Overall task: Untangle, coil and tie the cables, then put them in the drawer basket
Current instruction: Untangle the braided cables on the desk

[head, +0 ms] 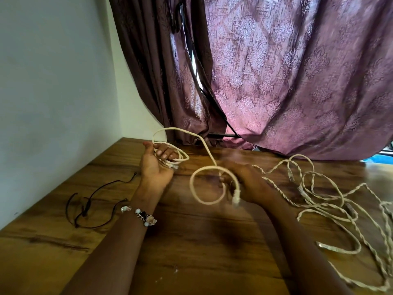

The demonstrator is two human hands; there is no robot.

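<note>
Plainly mid-coil: wooden table (pixel 191 248) bearing a pale tangle (pixel 331 201) at three o'clock, untouched. Left hand (pixel 156 165) gripping finished loops of the white cable (pixel 209 155); right hand (pixel 246 184) pinching its slack, plug dangling. Risk: tail snagging the tangle, springing the loops loose. No drawer basket visible.

Two hands work over one wooden table (pixel 191 252): the left hand (pixel 156 165) and the right hand (pixel 244 184). One white cable (pixel 207 150) runs between them. One tangle (pixel 319 199) of pale twisted cables lies toward the table's right edge; how many cables are in it I cannot tell. One black cable (pixel 89 205) lies near the left edge. One bracelet (pixel 142 216) circles the left wrist. One curtain (pixel 297 81) hangs behind the far edge.
</note>
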